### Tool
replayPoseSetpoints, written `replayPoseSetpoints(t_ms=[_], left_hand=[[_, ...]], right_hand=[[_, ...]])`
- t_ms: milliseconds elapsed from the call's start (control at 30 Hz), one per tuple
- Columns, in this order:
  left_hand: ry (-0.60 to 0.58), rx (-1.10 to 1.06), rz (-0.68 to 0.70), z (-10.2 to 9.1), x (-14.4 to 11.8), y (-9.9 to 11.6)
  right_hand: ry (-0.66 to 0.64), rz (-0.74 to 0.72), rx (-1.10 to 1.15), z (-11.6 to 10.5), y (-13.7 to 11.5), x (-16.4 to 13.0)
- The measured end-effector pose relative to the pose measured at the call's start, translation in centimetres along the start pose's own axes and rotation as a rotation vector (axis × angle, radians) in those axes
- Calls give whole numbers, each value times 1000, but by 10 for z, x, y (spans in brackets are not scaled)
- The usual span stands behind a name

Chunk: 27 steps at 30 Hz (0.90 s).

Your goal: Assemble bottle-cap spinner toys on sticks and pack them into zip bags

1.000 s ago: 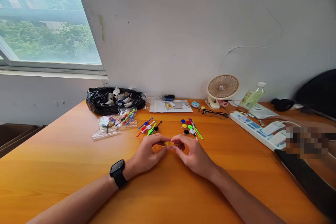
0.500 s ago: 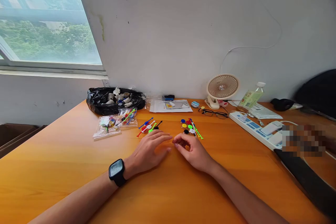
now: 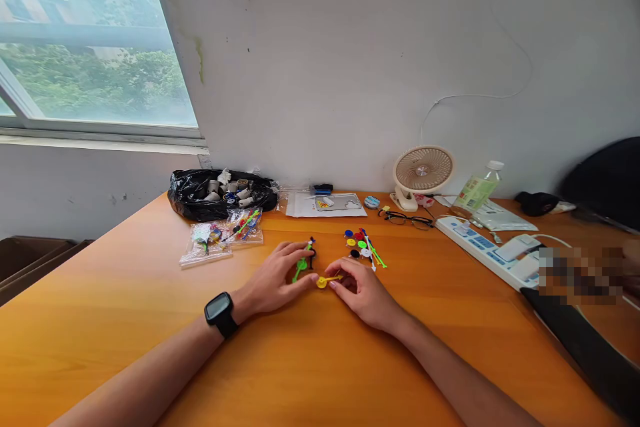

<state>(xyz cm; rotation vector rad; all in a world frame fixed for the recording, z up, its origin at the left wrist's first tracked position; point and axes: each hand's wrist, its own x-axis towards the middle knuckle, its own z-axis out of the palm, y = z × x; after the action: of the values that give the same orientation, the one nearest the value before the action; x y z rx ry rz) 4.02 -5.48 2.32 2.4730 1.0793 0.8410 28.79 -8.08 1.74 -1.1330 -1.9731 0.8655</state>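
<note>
My right hand (image 3: 369, 295) pinches the arrow end of a yellow arrow spinner (image 3: 321, 283) just above the table. My left hand (image 3: 277, 278) is open, its thumb tip beside the yellow disc. Its stretched fingers lie over a cluster of arrow spinners, among them a green spinner (image 3: 299, 269) and a dark one (image 3: 313, 257); the hand partly hides this cluster. Beyond my right hand sits a group of loose discs, including a blue disc (image 3: 349, 233) and a black disc (image 3: 355, 253), with loose arrows such as a green arrow (image 3: 378, 255) alongside.
Farther left are clear zip bags (image 3: 206, 255) of small parts and a black plastic bag (image 3: 187, 197) holding cardboard tubes. Toward the back right stand a clip fan (image 3: 424, 168), glasses (image 3: 400, 217) and a bottle (image 3: 477, 193). A power strip (image 3: 480, 243) runs along the right.
The spinner cluster has shifted right and nearer, under my left fingers. A yellow spinner now shows in my right fingers. My left hand has moved slightly left, its fingers more spread.
</note>
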Motion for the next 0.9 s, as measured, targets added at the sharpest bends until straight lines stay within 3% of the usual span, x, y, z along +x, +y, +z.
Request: replayPoseSetpoints(t_ms=[133,233,367,533,767,900], left_hand=[[-91,-164,168,5,-2,18],[-95,-268,164,9,-4,20],[-89,-351,144,11,-4,17],[-25,-230,67,9,-3,15],[-113,-267,57,6,-5,19],[3,-131,33,-1,-1,12]], right_hand=[[45,-138,-169,-5,-8,-2],[49,-220,-300,-10,-9,-5],[-62,-236,-332,-12,-8,-7],[-56,-200,-259,-13,-7,-5],[-32,-194,-325,-16,-12,-6],[24,-229,-420,-18,-19,-8]])
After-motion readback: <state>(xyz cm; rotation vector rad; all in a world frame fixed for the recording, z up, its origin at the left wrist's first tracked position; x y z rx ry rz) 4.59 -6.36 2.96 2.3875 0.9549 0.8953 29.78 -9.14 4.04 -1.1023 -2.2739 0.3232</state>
